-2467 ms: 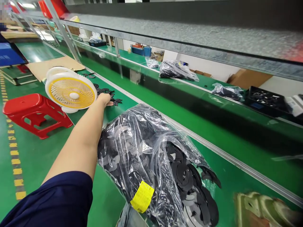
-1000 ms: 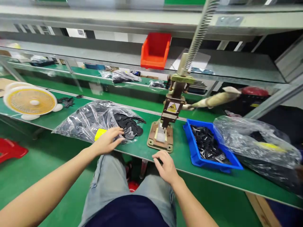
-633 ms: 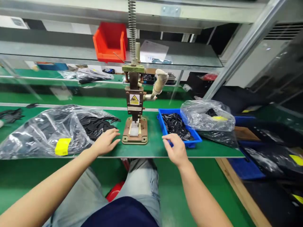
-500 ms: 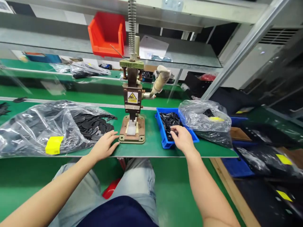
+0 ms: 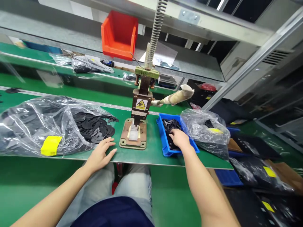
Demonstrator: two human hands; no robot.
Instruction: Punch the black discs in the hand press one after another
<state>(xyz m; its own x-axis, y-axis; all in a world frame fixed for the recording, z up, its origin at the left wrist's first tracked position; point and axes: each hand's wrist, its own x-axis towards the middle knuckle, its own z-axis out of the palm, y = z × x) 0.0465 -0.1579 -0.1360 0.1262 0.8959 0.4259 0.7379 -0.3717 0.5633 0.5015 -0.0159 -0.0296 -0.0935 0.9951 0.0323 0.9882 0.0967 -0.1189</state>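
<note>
My left hand rests at the front edge of the bench, fingers apart and holding nothing. Flat black curved pieces spill from a clear plastic bag just beyond it. My right hand reaches into a blue bin of small black parts. Its fingers are curled with the tips down among the parts, so whatever they pinch is hidden. Between my hands stands a hand press with a white block on its base and a wrapped lever to the right.
Another clear bag of black parts leans against the bin's right side. An orange-red bin sits on the shelf above. Bagged black goods with yellow labels lie low on the right. A metal post slants at the right.
The press lever has swung into view farther right and the whole view has tilted. My right fingers are deeper among the bin's parts. My left hand sits slightly farther from the press base.
</note>
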